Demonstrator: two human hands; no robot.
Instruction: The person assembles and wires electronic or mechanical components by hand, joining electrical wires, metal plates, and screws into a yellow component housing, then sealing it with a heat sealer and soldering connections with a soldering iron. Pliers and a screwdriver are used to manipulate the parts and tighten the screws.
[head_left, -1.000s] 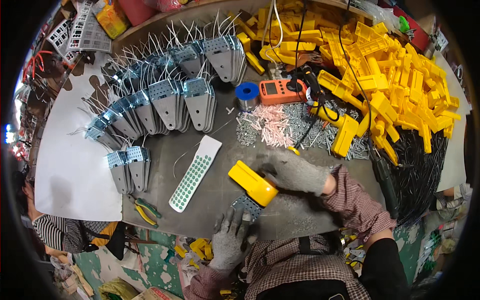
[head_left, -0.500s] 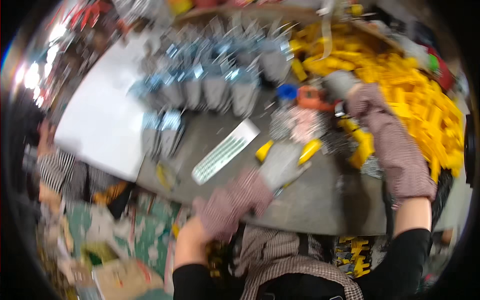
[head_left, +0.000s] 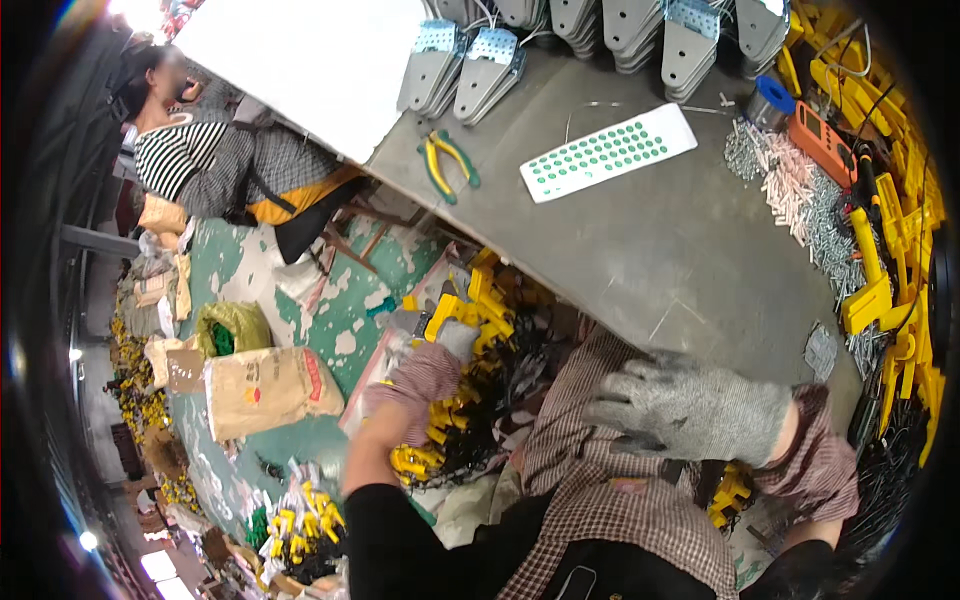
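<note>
The floor was flaking green paint over a pale base. Above it ran the counter, grey, smooth and scuffed, its left part under a flat white sheet. Glossy yellow plastic made up the side heap at the counter's right, probably banked there to keep the middle free for handwork.

More yellow pieces, tangled with black strands, formed the low heap below the counter's front edge, perhaps kept there to save surface space. A creased tan sack stood on the floor to its left.

The right grip, in ribbed grey knit, lay palm down above the checked apron, fingers stretched out and slightly parted, nothing showing in it. The left grip was sunk among the pieces of the low heap; its fingers were hidden, so I could not tell how far they had closed, or on what.

Tapered metal plates stood nested at the far edge, presumably because matching shapes stack compactly. Nearer lay a white card of green dots, the yellow-handled pliers, an orange meter, a blue-rimmed spool, slim pink tubes and shiny screws.
</note>
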